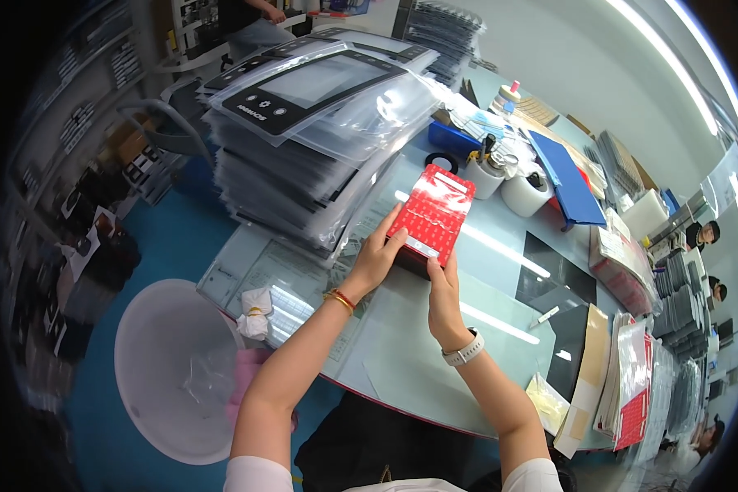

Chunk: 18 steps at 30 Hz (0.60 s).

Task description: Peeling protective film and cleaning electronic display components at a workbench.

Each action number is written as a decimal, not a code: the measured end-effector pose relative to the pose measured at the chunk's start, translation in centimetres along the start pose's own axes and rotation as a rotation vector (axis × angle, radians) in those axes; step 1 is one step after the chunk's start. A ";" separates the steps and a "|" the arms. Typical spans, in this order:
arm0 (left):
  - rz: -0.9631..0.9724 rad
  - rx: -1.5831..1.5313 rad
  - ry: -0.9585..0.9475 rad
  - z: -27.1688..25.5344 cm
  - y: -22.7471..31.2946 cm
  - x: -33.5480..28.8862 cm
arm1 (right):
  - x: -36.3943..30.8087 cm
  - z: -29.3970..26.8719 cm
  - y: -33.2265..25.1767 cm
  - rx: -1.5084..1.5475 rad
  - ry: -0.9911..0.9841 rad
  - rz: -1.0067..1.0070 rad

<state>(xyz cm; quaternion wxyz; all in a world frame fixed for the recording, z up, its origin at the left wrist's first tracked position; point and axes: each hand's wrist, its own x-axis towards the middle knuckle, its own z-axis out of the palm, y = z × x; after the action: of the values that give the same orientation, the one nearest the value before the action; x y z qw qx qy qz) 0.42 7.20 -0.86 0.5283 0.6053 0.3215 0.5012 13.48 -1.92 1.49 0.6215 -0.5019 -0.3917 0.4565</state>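
Note:
Both of my hands hold a thick red printed block (435, 209) just over the glass-topped table. Rows of small pale marks and a white strip at each end show on its shiny top, while its near side is dark. I cannot tell whether it is a box or a stack of sheets. My left hand (375, 261) grips the near left corner, thumb on top. At the near right corner, my right hand (444, 305) has its thumb against the edge. The undersides of both hands' grips are hidden. Beyond the block lies a black tape roll (441, 162).
A tall stack of bagged black-framed panels (303, 164) stands left on the table (402, 336). White tubs (526, 194) of tools, a blue tray (453, 141) and a blue folder (567, 180) sit beyond. A white bin (172, 369) is on the floor; another person (254, 25) stands far left.

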 end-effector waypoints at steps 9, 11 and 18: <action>0.006 -0.027 -0.036 0.4 0.9 -0.6 | 0.9 -2.4 0.1 -0.121 -0.041 -0.093; 0.049 0.007 0.011 0.2 0.7 -0.8 | 0.8 -2.4 -0.3 -0.151 -0.054 -0.079; 0.025 0.040 0.054 1.0 1.2 -0.9 | 5.9 -6.4 -1.5 -0.311 0.105 0.091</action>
<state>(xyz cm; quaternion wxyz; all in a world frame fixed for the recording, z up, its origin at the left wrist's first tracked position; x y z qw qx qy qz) 0.95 5.80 0.08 0.5008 0.6060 0.3382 0.5174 21.44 1.91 1.87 0.5346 -0.6326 -0.4014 0.3911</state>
